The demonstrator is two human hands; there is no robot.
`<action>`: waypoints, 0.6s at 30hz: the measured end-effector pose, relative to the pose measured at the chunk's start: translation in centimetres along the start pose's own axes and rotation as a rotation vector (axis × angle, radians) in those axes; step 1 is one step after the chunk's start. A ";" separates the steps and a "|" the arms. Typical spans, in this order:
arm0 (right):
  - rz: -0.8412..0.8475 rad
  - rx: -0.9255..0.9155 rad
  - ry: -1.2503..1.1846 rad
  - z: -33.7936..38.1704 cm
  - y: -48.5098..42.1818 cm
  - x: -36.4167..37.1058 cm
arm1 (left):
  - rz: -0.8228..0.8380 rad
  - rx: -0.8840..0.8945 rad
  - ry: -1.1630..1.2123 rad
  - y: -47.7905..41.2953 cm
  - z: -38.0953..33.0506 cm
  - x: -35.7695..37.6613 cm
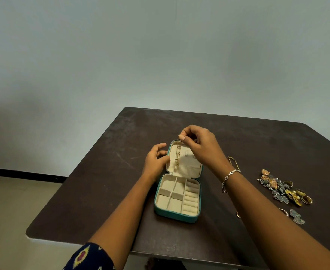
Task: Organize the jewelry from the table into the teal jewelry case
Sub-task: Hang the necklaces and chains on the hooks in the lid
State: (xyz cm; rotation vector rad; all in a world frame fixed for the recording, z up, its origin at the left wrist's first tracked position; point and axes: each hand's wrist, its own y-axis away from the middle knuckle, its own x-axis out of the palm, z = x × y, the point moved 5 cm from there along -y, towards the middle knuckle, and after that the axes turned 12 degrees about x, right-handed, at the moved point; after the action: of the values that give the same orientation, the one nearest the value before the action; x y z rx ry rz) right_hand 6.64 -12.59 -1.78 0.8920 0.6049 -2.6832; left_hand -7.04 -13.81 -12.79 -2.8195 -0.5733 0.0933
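Necklace [177,155], pinched at its top by the right hand [197,145], hangs lengthwise down the lid of the case [176,215]; the lid's left edge is gripped by the left hand [156,160].

Grey wall [160,45], beige floor [14,201]

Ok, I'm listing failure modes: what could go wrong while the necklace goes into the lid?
1. The right hand pinches the necklace only at its top; if the grip slips, it could drop into the tray and tangle.
2. The left hand holds the lid upright; released, it might tip.
3. The right wrist is beside a loose chain on the table and could drag it.
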 end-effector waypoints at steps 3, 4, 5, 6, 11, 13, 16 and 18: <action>0.000 0.012 0.036 -0.2 -0.1 0.4 | 0.016 0.036 0.131 0.2 -0.7 0.1; 0.005 0.022 0.061 -0.4 -0.2 0.6 | 0.028 0.048 0.150 0.3 -0.9 0.1; 0.012 0.034 0.085 -0.6 -0.4 0.8 | 0.037 0.058 0.157 0.4 -1.0 0.0; 0.017 0.046 0.105 -0.9 -0.5 0.9 | 0.040 0.064 0.166 0.4 -1.1 0.0; 0.061 0.119 0.149 -1.9 -1.1 2.0 | 0.050 0.073 0.207 0.3 -1.0 0.1; 0.056 0.118 0.173 -2.1 -1.4 2.3 | 0.058 0.085 0.205 0.2 -0.8 0.0; 0.014 0.103 0.189 -2.4 -1.8 2.6 | 0.076 0.119 0.192 0.1 -0.6 -0.1; -0.013 0.085 0.190 -2.6 -2.0 2.8 | 0.082 0.132 0.192 0.1 -0.5 -0.1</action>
State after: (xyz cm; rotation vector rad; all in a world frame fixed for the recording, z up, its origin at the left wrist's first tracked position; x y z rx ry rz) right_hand 5.05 -9.98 -4.77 1.1797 0.5408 -2.6725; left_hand -7.05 -14.07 -12.31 -2.6834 -0.3936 -0.1191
